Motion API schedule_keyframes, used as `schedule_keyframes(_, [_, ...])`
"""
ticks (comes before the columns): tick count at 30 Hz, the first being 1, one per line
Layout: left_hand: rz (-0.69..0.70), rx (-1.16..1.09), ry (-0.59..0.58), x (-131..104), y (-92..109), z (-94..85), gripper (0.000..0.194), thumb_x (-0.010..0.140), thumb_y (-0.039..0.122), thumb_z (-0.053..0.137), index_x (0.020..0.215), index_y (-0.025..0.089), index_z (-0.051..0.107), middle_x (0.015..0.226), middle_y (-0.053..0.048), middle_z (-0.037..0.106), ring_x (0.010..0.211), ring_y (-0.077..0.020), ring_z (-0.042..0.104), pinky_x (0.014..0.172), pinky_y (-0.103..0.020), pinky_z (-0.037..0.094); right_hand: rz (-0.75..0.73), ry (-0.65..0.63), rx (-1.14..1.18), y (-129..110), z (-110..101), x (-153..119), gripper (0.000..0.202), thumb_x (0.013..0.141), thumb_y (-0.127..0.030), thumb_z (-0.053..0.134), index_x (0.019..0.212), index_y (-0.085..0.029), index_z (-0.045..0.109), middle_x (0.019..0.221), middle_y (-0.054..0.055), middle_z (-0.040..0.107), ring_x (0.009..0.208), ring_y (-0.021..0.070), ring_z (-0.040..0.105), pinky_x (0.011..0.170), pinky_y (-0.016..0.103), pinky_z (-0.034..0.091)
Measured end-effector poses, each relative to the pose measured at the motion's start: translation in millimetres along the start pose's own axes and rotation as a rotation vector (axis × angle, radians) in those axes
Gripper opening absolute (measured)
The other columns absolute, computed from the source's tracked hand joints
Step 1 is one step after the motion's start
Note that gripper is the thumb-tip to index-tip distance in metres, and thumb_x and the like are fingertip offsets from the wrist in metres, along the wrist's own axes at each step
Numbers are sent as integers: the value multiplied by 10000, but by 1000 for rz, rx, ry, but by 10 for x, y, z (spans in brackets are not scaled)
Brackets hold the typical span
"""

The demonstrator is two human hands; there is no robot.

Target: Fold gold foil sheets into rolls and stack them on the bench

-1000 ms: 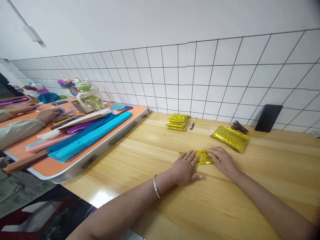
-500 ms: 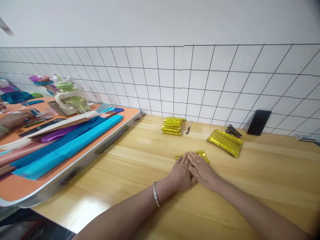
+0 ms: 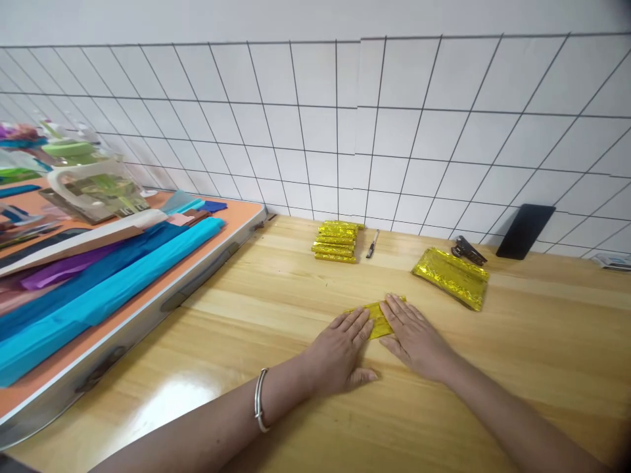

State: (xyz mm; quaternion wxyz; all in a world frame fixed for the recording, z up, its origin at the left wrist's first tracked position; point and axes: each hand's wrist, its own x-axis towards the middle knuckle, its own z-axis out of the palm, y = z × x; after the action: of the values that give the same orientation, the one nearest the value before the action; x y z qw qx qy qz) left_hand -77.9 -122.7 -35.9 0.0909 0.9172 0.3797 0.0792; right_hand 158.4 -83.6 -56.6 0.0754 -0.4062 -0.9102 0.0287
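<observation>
A small piece of gold foil (image 3: 379,322) lies on the wooden table (image 3: 276,309). My left hand (image 3: 340,351) rests flat on its left part, fingers stretched out and thumb spread to the side. My right hand (image 3: 417,338) lies flat over the right part, fingers extended. Between the two hands the middle of the foil shows. Farther back is a stack of folded gold strips (image 3: 335,243), with a pen-like cutter (image 3: 373,244) beside it. To the right sits a larger gold foil pack (image 3: 451,277) in front of a dark stapler (image 3: 468,250).
A black phone (image 3: 525,231) leans against the tiled wall at the back right. On the left, an orange-topped case (image 3: 241,211) holds blue, purple and white paper (image 3: 113,289) and a green-lidded jug (image 3: 96,180).
My hands, which were overlapping on the foil, have moved apart to its two sides, uncovering its middle. The view has shifted down and to the right.
</observation>
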Motion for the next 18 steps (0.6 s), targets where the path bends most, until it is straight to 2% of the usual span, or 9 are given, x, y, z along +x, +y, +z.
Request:
schedule_keyframes(5, [22, -23, -17, -162, -94, -73, 831, 831, 666, 310, 1423, 91, 210, 1485, -174, 173, 1380, -312, 117, 1116, -448, 141, -23, -19, -2, 30, -33, 13, 682, 898, -505, 355, 1457, -183, 133, 1514, 104, 106, 1379, 276, 105, 1099, 485, 215])
schedule_keyframes(10, [54, -67, -20, -244, -141, -108, 812, 830, 651, 345, 1434, 133, 188, 1478, -160, 213, 1378, -306, 137, 1110, -465, 158, -84, -28, 14, 86, -77, 16, 696, 892, -484, 393, 1459, -198, 110, 1512, 94, 115, 1377, 270, 120, 1102, 490, 212])
schedule_keyframes(18, [10, -86, -64, -359, 42, -135, 735, 868, 621, 271, 1415, 130, 263, 1471, -145, 240, 1367, -299, 186, 1103, -434, 183, -184, -111, 74, 174, -175, 21, 708, 882, -462, 435, 1459, -217, 106, 1514, 69, 99, 1375, 274, 122, 1106, 495, 203])
